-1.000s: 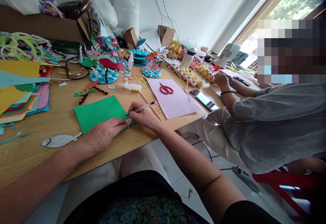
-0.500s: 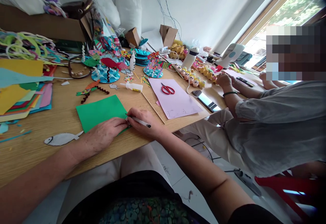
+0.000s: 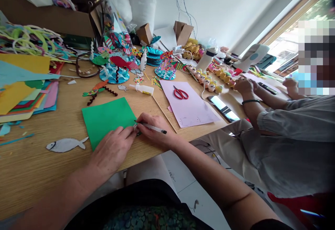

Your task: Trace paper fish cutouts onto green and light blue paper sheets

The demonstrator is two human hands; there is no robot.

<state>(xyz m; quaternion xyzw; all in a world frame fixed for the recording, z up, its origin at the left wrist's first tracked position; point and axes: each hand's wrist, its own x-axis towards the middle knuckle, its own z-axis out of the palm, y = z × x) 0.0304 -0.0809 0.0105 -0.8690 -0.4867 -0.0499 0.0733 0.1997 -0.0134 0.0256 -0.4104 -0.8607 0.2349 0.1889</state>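
Green card (image 3: pixel 108 118) lies flat on the wooden bench (image 3: pixel 39 167), just left of the frame's centre, and both of the person's hands meet at its lower right corner. The left hand (image 3: pixel 113 149) rests palm down on the card's lower edge. Its fingers (image 3: pixel 128 133) are stretched out and released, and the tips press on a small pale cut-out (image 3: pixel 135 128) that sits on the card's corner. The right hand (image 3: pixel 154 130) is just right of that piece, fingers clenched around a thin white pen (image 3: pixel 153 128). The pen's tip sits at the cut-out and its dark end points to the right.

A grey paper fish (image 3: pixel 65 145) lies on the bench to the lower left of the card, apart from it. Above the card is a white glue bottle (image 3: pixel 142 89) on its side, and a thin wooden stick (image 3: pixel 163 108) runs slantwise between the card and a pink sheet (image 3: pixel 192 109). Red scissors (image 3: pixel 180 93) lie on the upper part of that sheet, and a phone (image 3: pixel 223 108) lies just right of it. A stack of coloured paper (image 3: pixel 26 94) fills the left edge of the frame. At the right a co-worker's hand (image 3: pixel 244 85), with a dark band at the wrist, rests on the bench by a row of small painted figures (image 3: pixel 206 81).
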